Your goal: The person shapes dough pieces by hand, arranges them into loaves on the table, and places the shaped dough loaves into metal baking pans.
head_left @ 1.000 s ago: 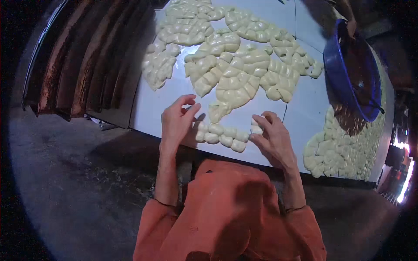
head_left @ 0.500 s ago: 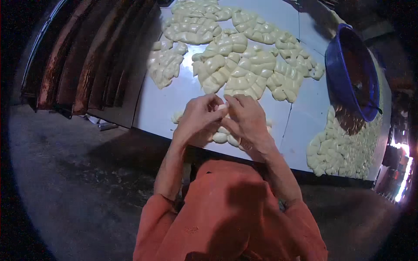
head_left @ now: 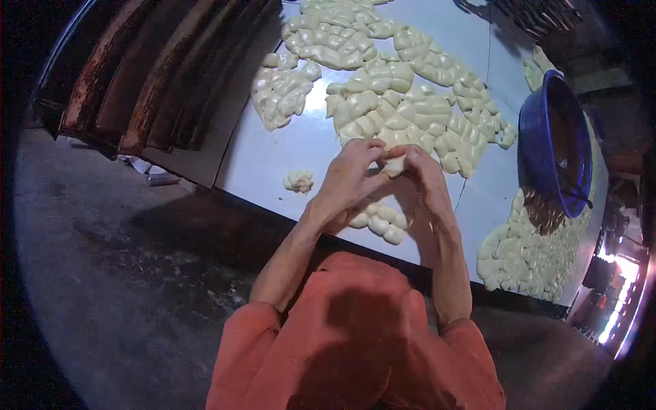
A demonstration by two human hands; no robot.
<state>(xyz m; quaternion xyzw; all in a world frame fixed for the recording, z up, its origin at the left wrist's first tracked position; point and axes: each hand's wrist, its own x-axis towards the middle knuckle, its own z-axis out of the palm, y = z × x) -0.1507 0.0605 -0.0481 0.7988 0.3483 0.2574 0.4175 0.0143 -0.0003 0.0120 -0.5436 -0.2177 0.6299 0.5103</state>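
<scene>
Your left hand (head_left: 350, 170) and right hand (head_left: 427, 175), previously apart, pinch one dough piece (head_left: 394, 166); ends hidden, direction and long axis indeterminate.

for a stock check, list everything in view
Table: one, white, centre
Dough patches: several, cream, table's far half
Dough spread: one, cream, table's right side
Dough lump: one, cream, table's left
Rounded dough pieces: several, whitish, near edge
Held dough piece: one, whitish, above table
Tub: one, blue, right
Panels: several, brown, upper left
Slats: several, brown, top right
Floor: one, grey, lower left
Shirt: one, red-orange, bottom
Left hand, right hand: one each, bare, centre
</scene>
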